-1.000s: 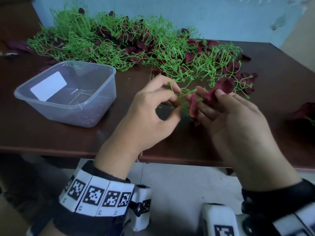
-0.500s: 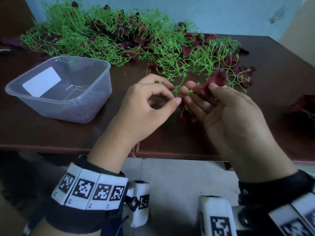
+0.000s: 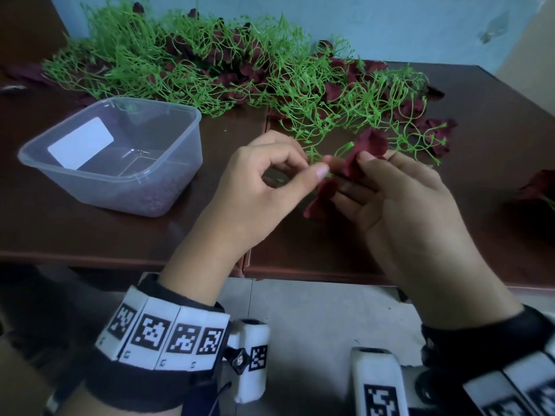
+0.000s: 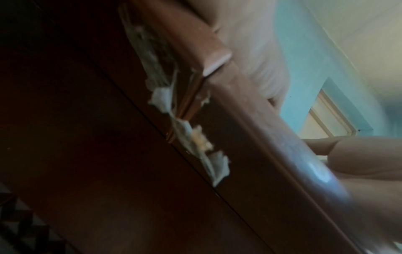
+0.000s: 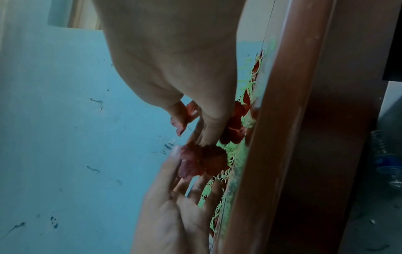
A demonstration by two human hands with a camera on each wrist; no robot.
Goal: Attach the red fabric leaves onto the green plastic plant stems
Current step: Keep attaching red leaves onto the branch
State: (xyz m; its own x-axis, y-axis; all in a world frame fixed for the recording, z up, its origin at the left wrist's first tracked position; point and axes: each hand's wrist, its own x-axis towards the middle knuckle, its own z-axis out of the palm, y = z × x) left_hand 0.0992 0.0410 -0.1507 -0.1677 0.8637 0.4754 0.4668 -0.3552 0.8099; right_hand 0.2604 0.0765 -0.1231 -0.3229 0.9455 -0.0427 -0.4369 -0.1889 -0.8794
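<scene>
My left hand (image 3: 258,187) pinches a thin green stem (image 3: 315,151); my right hand (image 3: 399,202) clamps dark red, soft-edged leaves (image 3: 369,142) just above the brown table (image 3: 90,235). A clear tub (image 3: 120,157) sits left, under a blue wall (image 3: 390,25).

brown table (image 3: 90,235) bears tub (image 3: 126,187), stems (image 3: 186,70).

1. A clear plastic tub (image 3: 120,154) sits on the dark brown table (image 3: 90,235), well off to the left of where the fingers meet — a white label shows on its far wall.
2. A pale blue wall (image 3: 390,28) rises behind the table, far beyond the grip.
3. Grey floor (image 3: 324,319) lies below the table's near edge.
4. In the right wrist view a plastic bottle (image 5: 387,163) lies on the floor — under the table.
</scene>
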